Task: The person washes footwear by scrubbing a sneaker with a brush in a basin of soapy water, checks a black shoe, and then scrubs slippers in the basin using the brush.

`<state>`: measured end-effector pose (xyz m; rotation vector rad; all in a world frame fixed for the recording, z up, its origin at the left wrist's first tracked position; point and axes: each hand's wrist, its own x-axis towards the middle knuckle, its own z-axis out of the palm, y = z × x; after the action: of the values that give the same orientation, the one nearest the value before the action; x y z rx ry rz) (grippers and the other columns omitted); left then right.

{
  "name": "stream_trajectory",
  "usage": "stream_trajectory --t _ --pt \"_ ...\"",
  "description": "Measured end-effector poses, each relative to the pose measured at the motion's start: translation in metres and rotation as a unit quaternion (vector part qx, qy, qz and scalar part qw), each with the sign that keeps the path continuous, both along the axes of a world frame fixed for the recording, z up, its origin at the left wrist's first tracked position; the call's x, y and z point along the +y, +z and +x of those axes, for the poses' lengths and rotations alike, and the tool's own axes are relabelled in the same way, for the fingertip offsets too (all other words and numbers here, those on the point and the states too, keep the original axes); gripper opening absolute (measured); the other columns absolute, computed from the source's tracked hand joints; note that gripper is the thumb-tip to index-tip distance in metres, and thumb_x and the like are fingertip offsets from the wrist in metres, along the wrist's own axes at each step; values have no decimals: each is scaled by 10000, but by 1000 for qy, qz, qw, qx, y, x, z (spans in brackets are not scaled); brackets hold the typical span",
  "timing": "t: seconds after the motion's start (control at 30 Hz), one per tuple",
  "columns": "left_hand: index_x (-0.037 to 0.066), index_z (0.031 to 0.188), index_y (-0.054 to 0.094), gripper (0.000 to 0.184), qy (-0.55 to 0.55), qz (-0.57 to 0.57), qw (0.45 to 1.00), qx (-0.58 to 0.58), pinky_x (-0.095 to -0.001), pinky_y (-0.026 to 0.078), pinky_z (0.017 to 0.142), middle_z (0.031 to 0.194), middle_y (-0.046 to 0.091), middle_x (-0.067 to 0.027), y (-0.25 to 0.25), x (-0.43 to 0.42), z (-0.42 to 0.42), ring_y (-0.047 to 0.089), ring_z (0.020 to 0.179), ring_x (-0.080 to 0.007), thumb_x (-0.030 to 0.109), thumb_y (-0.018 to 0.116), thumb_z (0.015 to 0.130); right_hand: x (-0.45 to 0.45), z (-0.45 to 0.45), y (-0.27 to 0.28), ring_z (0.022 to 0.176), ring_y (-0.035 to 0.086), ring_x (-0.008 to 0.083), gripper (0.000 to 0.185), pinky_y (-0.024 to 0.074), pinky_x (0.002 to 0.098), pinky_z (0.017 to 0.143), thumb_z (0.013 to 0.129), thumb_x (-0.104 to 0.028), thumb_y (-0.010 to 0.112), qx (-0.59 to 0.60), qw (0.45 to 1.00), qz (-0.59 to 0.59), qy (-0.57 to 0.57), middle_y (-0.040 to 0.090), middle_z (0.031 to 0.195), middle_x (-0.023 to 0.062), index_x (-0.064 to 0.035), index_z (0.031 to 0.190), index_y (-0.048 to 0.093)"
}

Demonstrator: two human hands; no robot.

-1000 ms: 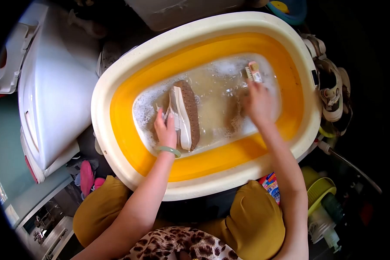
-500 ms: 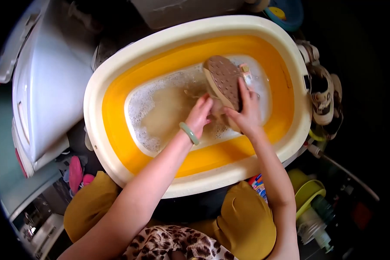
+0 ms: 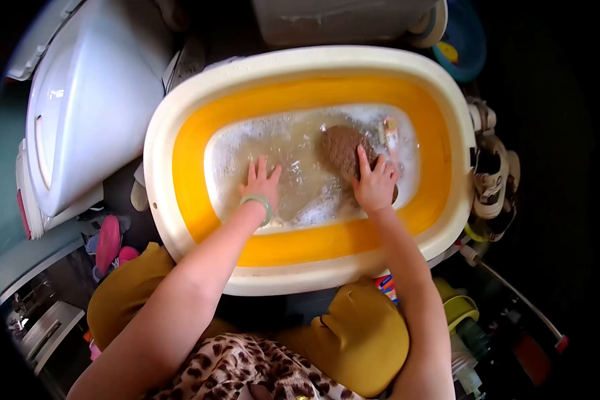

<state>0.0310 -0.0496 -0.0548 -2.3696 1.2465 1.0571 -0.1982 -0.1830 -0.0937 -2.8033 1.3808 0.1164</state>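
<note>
A shoe lies in the soapy water with its brown studded sole upward, partly sunk. My right hand grips it from above, index finger stretched along the sole; the shoe's upper is hidden underneath. My left hand, with a pale green bangle at the wrist, reaches into the cloudy water on the left, its fingers spread and holding nothing visible. Beyond my right hand, a brush-like thing rests at the basin's right end. All this is inside a yellow basin with a cream rim.
Several shoes stand on the right, beyond the rim. A large white glossy fixture fills the left side. Pink footwear lies near my left knee. A blue basin is at the back right, and green containers are at the lower right.
The shoe has tipped down into the water, its sole now facing up. My left hand has come away from it and moved left, fingers opening. My right hand has stayed on the shoe.
</note>
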Motion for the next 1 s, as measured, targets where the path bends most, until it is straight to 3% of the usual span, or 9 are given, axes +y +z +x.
stream_trajectory --t 0.1,0.23,0.43,0.47,0.57,0.6,0.7,0.83,1.0 --pt "321 1438 226 731 -65 72 995 31 -637 231 1024 1537 -16 -100 0 -2 13 36 1408 -336 213 603 821 -8 0 -3 1039 465 411 857 374 528 855 683 -374 726 17 1000 15 -16 462 1191 205 -305 1420 295" --pt "346 1439 221 726 -142 132 980 48 -655 221 1007 1541 -26 -87 6 -11 22 43 1404 -357 214 595 830 -54 6 41 1054 479 407 975 406 493 870 615 -332 774 -45 964 247 -90 478 1139 207 -250 1438 256" --pt "292 1438 268 635 -354 217 908 52 -629 181 1048 1533 78 -105 -23 -28 57 153 1387 -357 269 545 866 -41 44 127 985 523 393 973 449 443 848 600 -271 786 -128 984 108 56 481 1129 232 -176 1424 278" --pt "273 1435 288 606 -462 254 848 54 -621 171 1056 1528 119 -109 -34 -27 63 186 1380 -352 285 523 877 -31 55 129 950 528 393 919 449 464 816 631 -318 765 -164 981 64 78 496 1094 236 -165 1412 307" --pt "240 1433 304 566 -506 186 841 34 -583 169 1076 1512 190 -109 37 -19 89 206 1375 -340 293 471 895 10 90 101 963 515 388 843 441 464 820 680 -397 742 -133 984 68 95 488 1110 247 -215 1401 344" --pt "241 1432 307 555 -549 150 822 -4 -553 196 1079 1506 209 -109 12 -3 98 261 1354 -336 270 447 895 27 100 84 984 504 386 818 423 474 836 696 -403 733 -98 988 86 84 483 1130 240 -253 1399 344" --pt "193 1420 321 522 -416 166 888 102 -545 268 1064 1488 257 -101 68 3 105 335 1326 -302 261 444 917 66 114 29 1046 469 382 780 366 501 888 717 -369 724 -36 991 75 101 455 1195 215 -342 1393 337" --pt "192 1383 395 501 -290 92 931 201 -489 338 1017 1385 415 -100 57 22 107 443 1233 -280 288 454 895 83 113 10 1064 462 355 775 367 488 876 691 -370 723 -26 995 36 87 437 1207 183 -340 1381 371" --pt "173 1355 429 469 -313 93 924 197 -453 362 1003 1338 466 -89 54 29 107 467 1211 -269 312 450 907 64 113 2 1048 470 347 804 366 490 874 665 -369 735 -65 992 48 97 435 1206 174 -339 1381 370"
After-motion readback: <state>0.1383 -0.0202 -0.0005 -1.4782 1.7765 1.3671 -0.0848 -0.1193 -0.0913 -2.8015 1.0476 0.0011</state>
